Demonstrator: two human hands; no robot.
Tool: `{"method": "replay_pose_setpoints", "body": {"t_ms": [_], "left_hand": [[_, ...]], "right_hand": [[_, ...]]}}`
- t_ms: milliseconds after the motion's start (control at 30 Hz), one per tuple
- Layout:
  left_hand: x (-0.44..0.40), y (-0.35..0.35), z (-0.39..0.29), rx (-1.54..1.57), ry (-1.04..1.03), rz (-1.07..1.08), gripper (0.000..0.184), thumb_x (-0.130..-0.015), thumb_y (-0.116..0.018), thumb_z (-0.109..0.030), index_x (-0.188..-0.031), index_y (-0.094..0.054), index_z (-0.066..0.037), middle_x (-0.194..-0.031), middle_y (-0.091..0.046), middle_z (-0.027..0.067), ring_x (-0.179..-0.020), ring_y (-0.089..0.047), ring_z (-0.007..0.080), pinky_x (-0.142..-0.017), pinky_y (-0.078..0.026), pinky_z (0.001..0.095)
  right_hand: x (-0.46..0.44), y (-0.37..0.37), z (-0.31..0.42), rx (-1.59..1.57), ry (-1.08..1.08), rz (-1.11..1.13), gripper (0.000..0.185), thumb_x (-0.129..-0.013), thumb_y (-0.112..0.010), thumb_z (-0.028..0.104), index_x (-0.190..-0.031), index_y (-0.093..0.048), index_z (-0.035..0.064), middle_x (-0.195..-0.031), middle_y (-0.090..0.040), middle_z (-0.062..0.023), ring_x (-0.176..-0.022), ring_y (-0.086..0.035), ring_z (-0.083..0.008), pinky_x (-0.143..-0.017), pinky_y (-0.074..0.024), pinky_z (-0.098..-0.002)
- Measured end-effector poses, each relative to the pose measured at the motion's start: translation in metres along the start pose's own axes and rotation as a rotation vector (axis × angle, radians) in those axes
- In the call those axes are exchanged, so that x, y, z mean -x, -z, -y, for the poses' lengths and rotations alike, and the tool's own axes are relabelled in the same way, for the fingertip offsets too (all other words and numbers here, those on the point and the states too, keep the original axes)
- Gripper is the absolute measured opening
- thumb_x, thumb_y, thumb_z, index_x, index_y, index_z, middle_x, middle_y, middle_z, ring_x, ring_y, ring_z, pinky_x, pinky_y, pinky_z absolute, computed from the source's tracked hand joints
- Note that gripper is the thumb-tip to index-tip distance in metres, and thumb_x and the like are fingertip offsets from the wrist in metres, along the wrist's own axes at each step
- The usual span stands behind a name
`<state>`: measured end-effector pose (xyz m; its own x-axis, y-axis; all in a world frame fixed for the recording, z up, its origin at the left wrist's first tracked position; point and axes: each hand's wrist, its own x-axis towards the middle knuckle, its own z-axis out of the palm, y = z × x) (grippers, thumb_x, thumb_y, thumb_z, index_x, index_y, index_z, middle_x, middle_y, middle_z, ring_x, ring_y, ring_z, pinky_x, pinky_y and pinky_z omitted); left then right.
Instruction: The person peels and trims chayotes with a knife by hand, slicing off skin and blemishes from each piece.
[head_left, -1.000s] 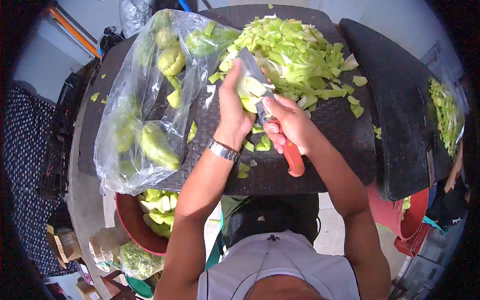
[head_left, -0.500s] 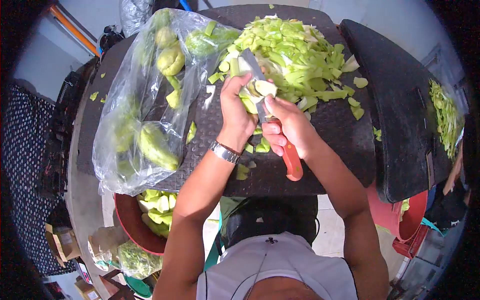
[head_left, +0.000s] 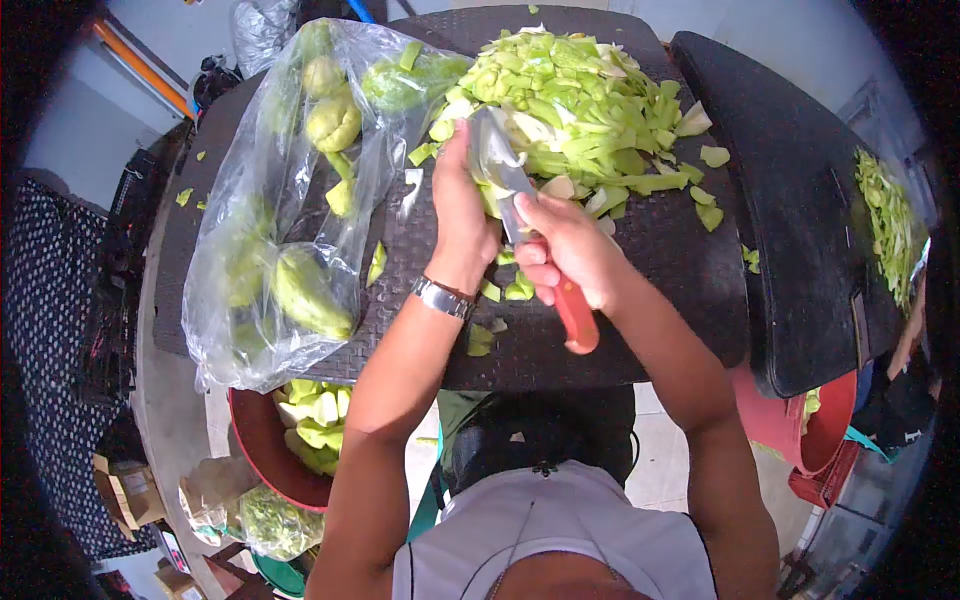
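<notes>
My left hand [head_left: 462, 215] is closed around a piece of pale green chayote [head_left: 490, 203], mostly hidden by the fingers and the blade. A kitchen knife [head_left: 577, 318] with an orange-red handle is gripped in my right hand [head_left: 572, 240]. Its blade slants up and left against the chayote piece, close to my left thumb, with a wet pale bit on the metal. Just beyond both hands rises a big heap of cut green chayote pieces [head_left: 570, 100]. Small scraps [head_left: 520, 287] lie on the dark woven-pattern table [head_left: 640, 300] beneath my wrists.
To the left, a clear plastic bag [head_left: 215, 310] holds several whole chayotes [head_left: 310, 292]. Below the table edge, a red basin [head_left: 245, 440] contains peeled pieces. A black folded panel [head_left: 800, 230] stands at the right, above a red bucket [head_left: 830, 430].
The pale slice beside the blade has left the knife; a similar piece lies at the heap's near edge. My left thumb has straightened upward, and both hands have shifted slightly.
</notes>
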<state>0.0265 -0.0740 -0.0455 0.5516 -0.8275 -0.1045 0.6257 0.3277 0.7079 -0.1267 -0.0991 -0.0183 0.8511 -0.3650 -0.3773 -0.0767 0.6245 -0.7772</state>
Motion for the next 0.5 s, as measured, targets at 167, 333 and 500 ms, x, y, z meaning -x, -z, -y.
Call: {"method": "replay_pose_setpoints", "body": {"t_ms": [167, 333, 500], "left_hand": [[0.007, -0.003, -0.008, -0.055, -0.027, 0.055, 0.044, -0.103, -0.053, -0.048, -0.114, -0.062, -0.007, -0.098, -0.069, 0.0088, -0.086, -0.069, 0.0244, -0.074, -0.058, 0.0406], [0.013, -0.012, -0.013, 0.040, -0.018, 0.061, 0.040, -0.104, -0.053, -0.044, -0.117, -0.062, -0.007, -0.105, -0.070, 0.0081, -0.093, -0.070, 0.0243, -0.084, -0.057, 0.0397], [0.016, -0.019, -0.017, 0.106, -0.028, 0.059, 0.039, -0.104, -0.054, -0.043, -0.120, -0.063, -0.009, -0.110, -0.071, 0.0081, -0.098, -0.069, 0.0227, -0.088, -0.056, 0.0382]], "right_hand": [[0.003, -0.001, 0.005, -0.181, -0.050, 0.063, 0.033, -0.107, -0.049, 0.047, -0.093, -0.049, 0.0179, -0.060, -0.040, 0.0083, -0.039, -0.038, -0.0036, -0.034, -0.0398, -0.0255], [0.002, 0.018, 0.018, -0.387, -0.126, 0.227, 0.032, -0.110, -0.044, 0.039, -0.088, -0.052, 0.0164, -0.059, -0.042, 0.0089, -0.036, -0.035, -0.0009, -0.027, -0.0319, -0.0209], [0.009, 0.012, 0.023, -0.161, 0.003, 0.043, 0.030, -0.107, -0.050, 0.043, -0.096, -0.051, 0.0154, -0.061, -0.043, 0.0070, -0.040, -0.039, -0.0036, -0.033, -0.0390, -0.0241]]}}
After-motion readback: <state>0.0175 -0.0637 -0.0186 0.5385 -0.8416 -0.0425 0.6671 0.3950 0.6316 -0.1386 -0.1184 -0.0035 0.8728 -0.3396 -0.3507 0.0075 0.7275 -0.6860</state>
